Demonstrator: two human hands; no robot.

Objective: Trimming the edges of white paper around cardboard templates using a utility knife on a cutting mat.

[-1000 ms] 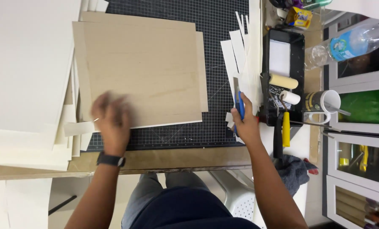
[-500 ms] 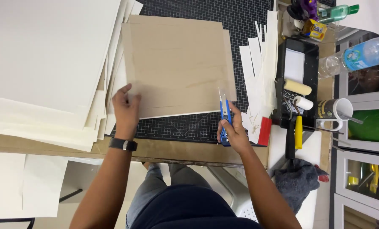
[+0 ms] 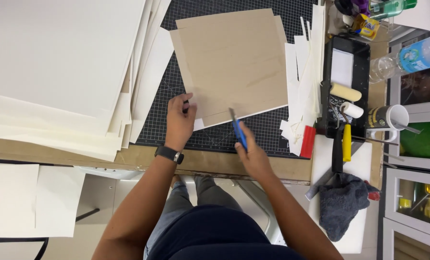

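Note:
A tan square board [image 3: 234, 62] lies on a black gridded cutting mat [image 3: 210, 135]. My left hand [image 3: 180, 120] presses the board's near left corner, fingers curled on its edge. My right hand [image 3: 251, 151] grips a blue-handled craft knife [image 3: 237, 129]; its blade points up at the board's near edge. A white sheet peeks out under the board.
Large cream sheets [image 3: 56, 62] are stacked at left, overlapping the mat. White paper strips [image 3: 304, 72] and a red scraper [image 3: 307, 141] lie right of the board. A black tray [image 3: 347, 82] holds small rollers; a mug [image 3: 388, 118], bottles and a grey cloth [image 3: 342, 202] sit further right.
My right hand with the knife has moved left, bringing the blade to the board's near edge. My left hand stays on the board's near left corner. The view has shifted.

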